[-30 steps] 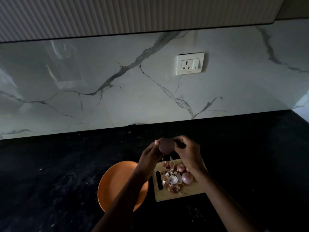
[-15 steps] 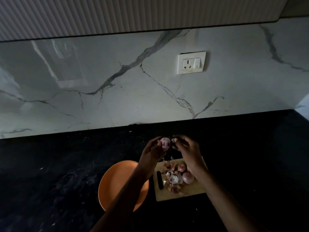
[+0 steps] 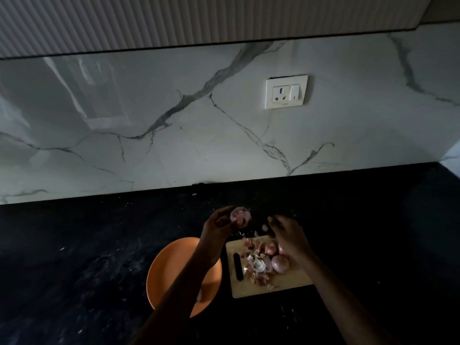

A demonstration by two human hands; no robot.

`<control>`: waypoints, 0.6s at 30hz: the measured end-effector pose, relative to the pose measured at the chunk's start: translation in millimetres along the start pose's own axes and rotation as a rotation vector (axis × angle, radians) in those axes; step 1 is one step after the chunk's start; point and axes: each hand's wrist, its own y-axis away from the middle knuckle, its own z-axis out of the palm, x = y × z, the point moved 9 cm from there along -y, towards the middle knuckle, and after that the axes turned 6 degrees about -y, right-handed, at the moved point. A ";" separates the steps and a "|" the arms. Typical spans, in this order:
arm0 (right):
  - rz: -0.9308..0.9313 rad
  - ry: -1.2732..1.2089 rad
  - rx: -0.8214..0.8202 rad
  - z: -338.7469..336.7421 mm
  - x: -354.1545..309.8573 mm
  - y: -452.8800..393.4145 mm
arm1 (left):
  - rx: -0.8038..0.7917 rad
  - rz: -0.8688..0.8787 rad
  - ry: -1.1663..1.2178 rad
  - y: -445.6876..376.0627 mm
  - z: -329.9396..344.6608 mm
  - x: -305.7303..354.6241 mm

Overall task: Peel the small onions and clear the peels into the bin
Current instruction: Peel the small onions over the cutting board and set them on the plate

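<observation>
Here the left hand [image 3: 220,224] is raised above the dark counter [image 3: 74,245], wrist bent back and fingers curled upward, pinching a small onion [image 3: 239,214] between thumb and fingertips; the onion's pale pink, partly stripped surface faces the camera. The left forearm runs up from the bottom edge and crosses over the orange plate [image 3: 169,265]. The right hand [image 3: 286,232] sits just to the right of the onion and apart from it, palm down, fingers loosely bent over the far edge of the wooden cutting board [image 3: 286,282]. In the dim light something small and pale shows at its fingertips, possibly a scrap of peel, but I cannot tell whether it is gripped or what it is. On the board a heap of peels [image 3: 256,265] lies in the middle, with two unpeeled onions [image 3: 280,263] beside it, near the right wrist. The board lies just right of the plate. Behind, a socket [image 3: 286,92] is set in the marble wall [image 3: 149,108].
</observation>
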 end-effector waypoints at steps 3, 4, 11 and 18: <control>-0.159 0.129 0.015 -5.6 -14.9 4.2 | -0.018 0.048 -0.060 0.0 -2.6 7.7; -0.246 0.097 0.034 -8.4 -28.8 6.9 | -0.030 0.064 -0.089 0.0 -2.3 10.2; -0.636 0.020 -0.082 2.5 -99.7 11.8 | -0.052 0.086 -0.243 -4.5 0.9 13.7; -0.649 0.082 -0.106 3.7 -99.5 14.7 | -0.080 0.098 -0.273 -2.0 4.4 19.8</control>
